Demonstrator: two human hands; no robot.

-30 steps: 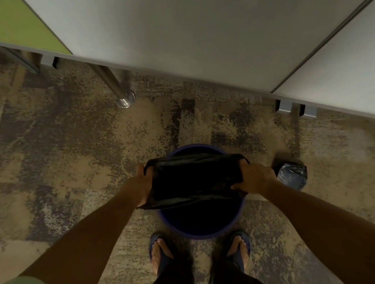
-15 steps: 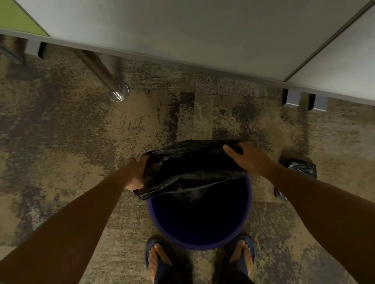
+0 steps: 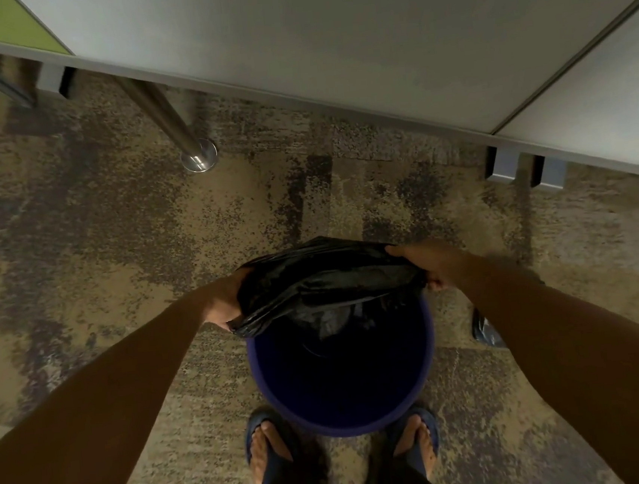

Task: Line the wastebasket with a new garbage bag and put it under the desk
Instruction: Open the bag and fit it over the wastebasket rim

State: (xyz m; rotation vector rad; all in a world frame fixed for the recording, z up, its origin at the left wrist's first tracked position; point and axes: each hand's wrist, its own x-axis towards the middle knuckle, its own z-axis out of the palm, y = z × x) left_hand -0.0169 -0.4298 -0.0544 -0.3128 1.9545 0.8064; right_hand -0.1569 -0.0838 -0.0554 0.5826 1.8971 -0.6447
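Note:
A round blue wastebasket [image 3: 351, 424] stands on the carpet just in front of my feet. A black garbage bag [image 3: 325, 280] is stretched across its far rim, and part of the bag hangs down inside. My left hand [image 3: 224, 301] grips the bag's left edge. At the bag's right edge, my right hand [image 3: 427, 264] is closed on the plastic. The near half of the basket's mouth is uncovered and dark inside. The grey desk [image 3: 348, 32] spans the top of the view, with carpet visible beneath its front edge.
A chrome desk leg [image 3: 183, 141] stands on the carpet to the far left of the basket. Grey brackets [image 3: 524, 171] hang under the desk at the right. A dark crumpled bag bundle [image 3: 484, 331] lies on the floor right of the basket, partly behind my right arm.
Both hands have carried the bag's opening from the middle of the basket to its far rim and spread it wider. The view has shifted slightly toward the desk.

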